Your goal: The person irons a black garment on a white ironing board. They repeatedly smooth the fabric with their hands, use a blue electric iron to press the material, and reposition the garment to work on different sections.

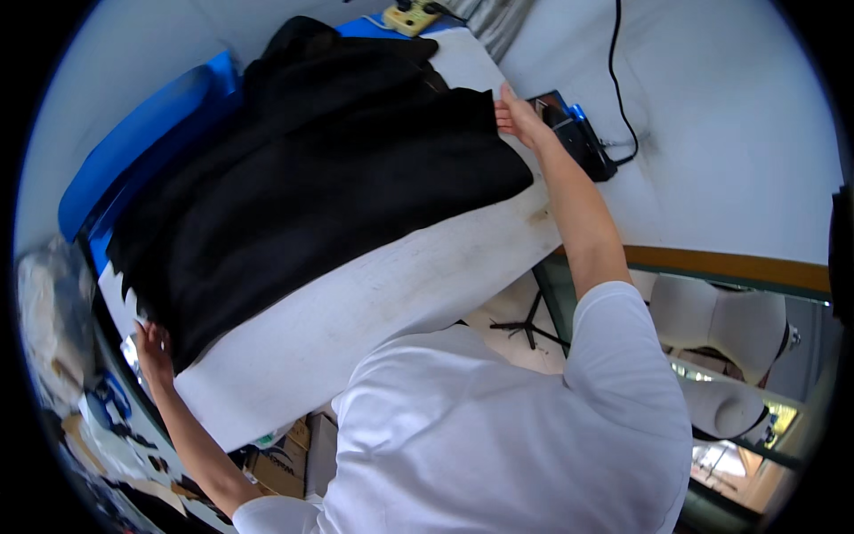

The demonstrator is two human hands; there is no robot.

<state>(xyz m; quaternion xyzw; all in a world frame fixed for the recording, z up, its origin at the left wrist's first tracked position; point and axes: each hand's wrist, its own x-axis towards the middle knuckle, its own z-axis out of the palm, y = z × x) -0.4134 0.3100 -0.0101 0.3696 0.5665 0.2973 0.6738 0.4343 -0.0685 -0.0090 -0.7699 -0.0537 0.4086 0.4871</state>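
Observation:
A large piece of black fabric (320, 180) lies spread over a white-topped table (373, 300), with loose folds bunched towards the back. At the fabric's lower left corner, my left hand (155, 350) pinches its edge between thumb and fingers. My right hand (522, 120) grips the raised right edge, thumb uppermost and fingers curled. Between the two hands the near edge of the fabric runs slantwise across the tabletop.
A curved blue panel (143, 143) stands along the back left. A yellowish power strip (409, 17) sits at the far end. Right of my right hand is a black device (580, 140) with a cable (620, 87). Dress-form torsos (717, 320) show lower right; a cardboard box (283, 464) lies below.

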